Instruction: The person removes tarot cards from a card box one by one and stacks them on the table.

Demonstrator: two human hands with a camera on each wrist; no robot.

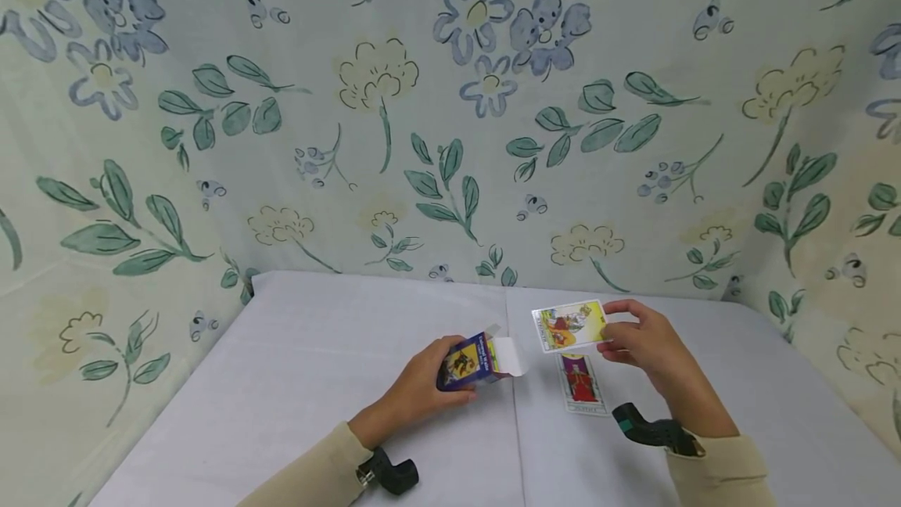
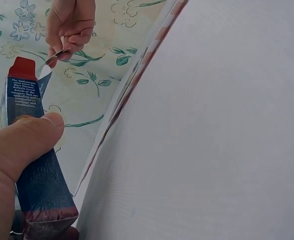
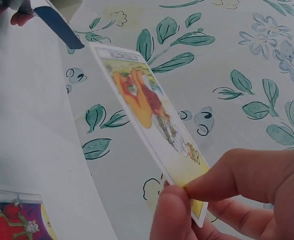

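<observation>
My left hand (image 1: 420, 388) grips a dark blue card box (image 1: 464, 362) with a yellow picture on its front. The box tilts with its white end flap (image 1: 508, 356) open toward the right. Printed text covers the narrow side of the box (image 2: 24, 95) in the left wrist view. My right hand (image 1: 647, 343) pinches a yellow tarot card (image 1: 568, 325) by its right end, between thumb and fingers, above the table. Its picture (image 3: 144, 102) shows a figure with an orange animal. Below it, a second tarot card (image 1: 583, 383) with a red figure lies on the table.
A white cloth covers the table (image 1: 338, 335), with a crease running front to back near the middle. Floral fabric (image 1: 450, 116) hangs behind and along both sides. Each wrist carries a black camera mount (image 1: 390, 473).
</observation>
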